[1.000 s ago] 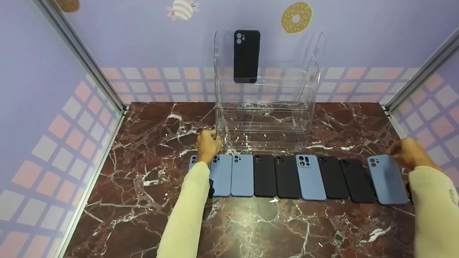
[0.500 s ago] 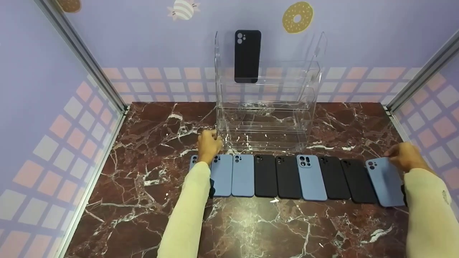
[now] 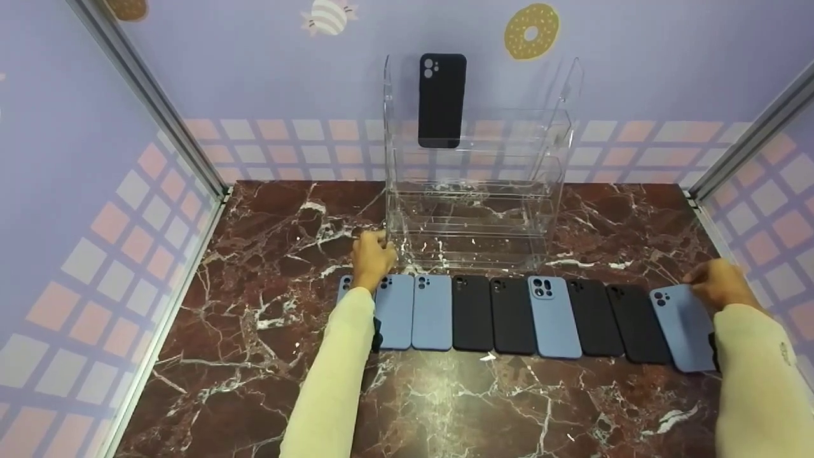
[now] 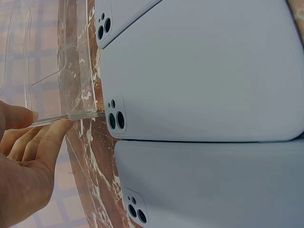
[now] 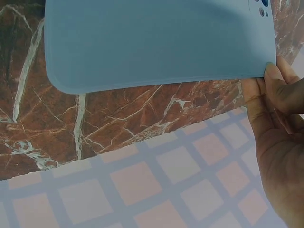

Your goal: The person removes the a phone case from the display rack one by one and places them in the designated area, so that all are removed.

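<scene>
At the right end of a row of phone cases, my right hand (image 3: 726, 286) pinches the top corner of a blue phone case (image 3: 685, 331). In the right wrist view, the thumb lies on the face of that blue case (image 5: 156, 45), with fingers behind its edge. My left hand (image 3: 372, 259) holds the lower left side of a clear acrylic tiered stand (image 3: 470, 232). The left wrist view shows the stand's side panel (image 4: 52, 119) between thumb and fingers. A black phone case (image 3: 442, 102) stands upright on the top tier, left of its middle.
Several cases lie side by side before the stand, among them a blue case (image 3: 432, 315), a black case (image 3: 472, 315) and a blue one with a larger camera block (image 3: 556, 324). My left forearm covers part of the leftmost case. Patterned walls close off the dark red marble tabletop (image 3: 267, 356).
My right hand has moved left and a little nearer, bringing the blue phone case up beside the last black one. My left hand stays on the stand.
</scene>
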Demonstrator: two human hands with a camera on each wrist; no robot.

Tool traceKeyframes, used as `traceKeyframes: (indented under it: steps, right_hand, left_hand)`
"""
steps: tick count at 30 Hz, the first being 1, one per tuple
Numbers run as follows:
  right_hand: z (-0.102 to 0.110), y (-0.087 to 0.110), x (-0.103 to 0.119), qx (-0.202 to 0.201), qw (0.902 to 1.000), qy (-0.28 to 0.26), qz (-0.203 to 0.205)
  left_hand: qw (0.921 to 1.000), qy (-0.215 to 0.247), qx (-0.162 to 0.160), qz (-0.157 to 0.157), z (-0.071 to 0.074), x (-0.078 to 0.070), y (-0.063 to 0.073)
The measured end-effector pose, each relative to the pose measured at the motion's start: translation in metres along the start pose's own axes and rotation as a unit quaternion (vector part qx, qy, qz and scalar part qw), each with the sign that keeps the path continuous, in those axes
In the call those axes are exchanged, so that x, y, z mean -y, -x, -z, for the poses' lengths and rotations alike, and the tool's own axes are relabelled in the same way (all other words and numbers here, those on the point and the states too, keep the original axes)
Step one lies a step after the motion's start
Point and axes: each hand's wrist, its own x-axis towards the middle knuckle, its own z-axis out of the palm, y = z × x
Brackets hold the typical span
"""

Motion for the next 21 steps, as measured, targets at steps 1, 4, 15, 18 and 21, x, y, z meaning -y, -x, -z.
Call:
traceKeyframes:
  steps: [1,4,15,18,21]
  right_hand:
    - [-0.0007,0.0001,-0.0003,-0.003,1.0000,-0.001,-0.002]
    - [-0.0032,0.0003,-0.0004,-0.011,0.9999,-0.003,-0.006]
    - [-0.0079,0.0009,-0.0008,-0.026,0.9996,0.000,-0.007]
    - [-0.0078,0.0006,-0.0019,-0.020,0.9998,0.001,-0.007]
    - [-0.0067,0.0002,-0.0027,-0.001,0.9999,-0.009,-0.013]
  left_hand:
    - [1.0000,-0.001,0.000,0.001,-0.0001,0.0000,-0.0001]
    - [1.0000,0.002,0.002,0.004,-0.0007,0.0003,-0.0004]
    - [1.0000,0.000,0.006,0.004,-0.0004,-0.0008,-0.0004]
    - [0.9999,-0.002,0.008,0.007,0.0000,-0.0013,-0.0006]
    - [0.9999,-0.004,0.007,0.009,0.0001,-0.0013,-0.0015]
